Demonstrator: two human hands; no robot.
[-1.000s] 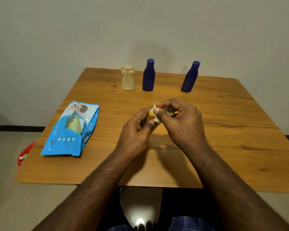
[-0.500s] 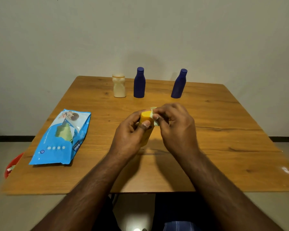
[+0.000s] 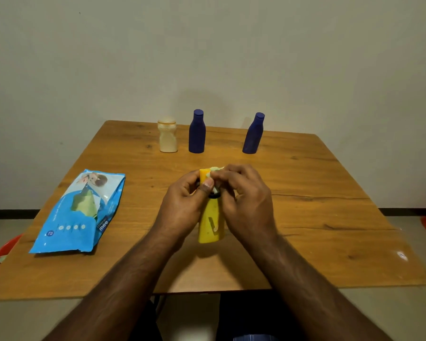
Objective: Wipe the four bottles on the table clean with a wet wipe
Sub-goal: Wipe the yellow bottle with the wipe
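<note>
Right now your left hand (image 3: 182,205) grips the yellow bottle (image 3: 210,222) while your right hand (image 3: 244,198) pinches the wet wipe (image 3: 214,169) at its cap; likely next, wipe down the body toward 6 o'clock.

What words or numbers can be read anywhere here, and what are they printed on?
"mee": white letters, cut off by the fold, on the blue wipes pack.
"72", probably: small circle near that pack's lower corner, blurry.
Other print on the pack: too small to read.
Yellow bottle: dark marks, unreadable.
Other three bottles: no text visible.
</note>
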